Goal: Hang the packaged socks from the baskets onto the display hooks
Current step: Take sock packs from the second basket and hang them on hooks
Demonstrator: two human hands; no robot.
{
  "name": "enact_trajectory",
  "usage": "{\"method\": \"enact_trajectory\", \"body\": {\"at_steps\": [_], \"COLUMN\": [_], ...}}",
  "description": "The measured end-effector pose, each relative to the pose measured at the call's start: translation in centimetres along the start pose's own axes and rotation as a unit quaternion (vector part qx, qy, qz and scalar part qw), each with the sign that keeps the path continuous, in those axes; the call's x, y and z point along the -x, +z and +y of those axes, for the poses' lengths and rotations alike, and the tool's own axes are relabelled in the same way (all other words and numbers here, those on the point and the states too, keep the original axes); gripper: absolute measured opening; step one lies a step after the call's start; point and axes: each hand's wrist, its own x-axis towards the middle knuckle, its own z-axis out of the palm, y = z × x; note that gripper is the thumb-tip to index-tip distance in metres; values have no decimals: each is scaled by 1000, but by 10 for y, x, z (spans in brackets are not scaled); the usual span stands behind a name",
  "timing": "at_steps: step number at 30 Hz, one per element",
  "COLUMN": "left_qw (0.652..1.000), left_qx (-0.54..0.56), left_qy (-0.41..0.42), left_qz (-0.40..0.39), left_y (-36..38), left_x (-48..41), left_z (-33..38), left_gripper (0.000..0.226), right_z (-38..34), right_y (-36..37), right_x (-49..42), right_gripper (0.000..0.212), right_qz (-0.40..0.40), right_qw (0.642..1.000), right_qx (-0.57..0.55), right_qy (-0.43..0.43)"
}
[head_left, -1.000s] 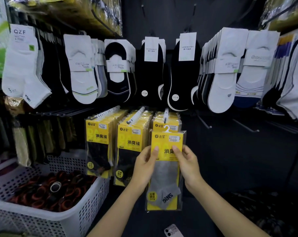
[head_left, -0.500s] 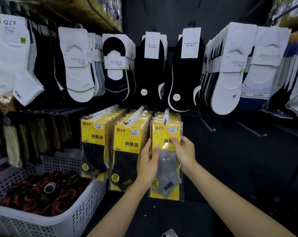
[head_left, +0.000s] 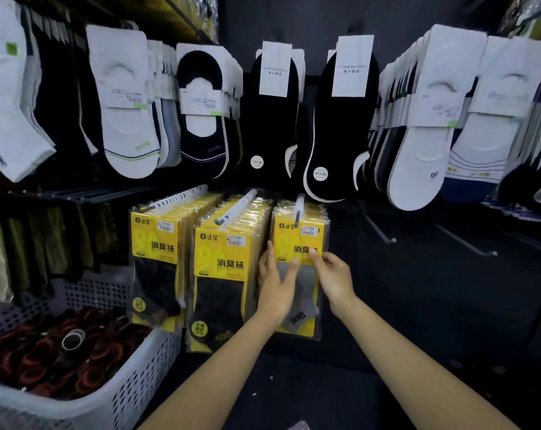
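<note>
One head-worn camera (wide-angle), forward and down, close before the sock display

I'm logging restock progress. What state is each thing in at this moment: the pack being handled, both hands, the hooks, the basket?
grey sock pack, hanging upright at the front of its hook.
left hand, pinches the pack's left edge.
right hand, thumb on the pack's front; grip unclear.
yellow-pack hooks, loaded.
bare hooks, nothing hanging on them.
white basket, holds red-and-black items.
</note>
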Motion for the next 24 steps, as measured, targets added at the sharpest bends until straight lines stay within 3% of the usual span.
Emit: {"method": "enact_trajectory", "body": {"at_steps": [5, 8, 12, 14, 18, 21, 24], "left_qw": [999, 991, 953, 927, 883, 858, 841], "left_qx": [-15, -15, -21, -52, -138, -178, -217], "left_qy": [-21, -93, -210, -247, -270, -247, -236], "left_qz": [-31, -99, -217, -279, -358, -413, -435], "left_y": [-11, -18, -15, -9, -2, -5, -9], "left_x": [58, 121, 209, 248, 301, 317, 322], "left_z": [-29, -66, -118, -140, -172, -181, -194], "left_gripper": [70, 73, 53, 41, 52, 57, 64], "right_z": [27, 58, 106, 134, 175, 187, 199], "right_y": [-46, -91, -153, -181, -218, -225, -227], "right_x": [47, 97, 172, 208, 256, 269, 286], "right_gripper": [24, 18, 17, 30, 55, 43, 68], "right_qz": [-23, -85, -205, -241, -261, -248, -275], "right_qw": [996, 981, 914, 869, 800, 791, 779], "right_qx": [72, 128, 234, 286, 388, 397, 402], "right_qy": [46, 118, 261, 326, 376, 393, 394]}}
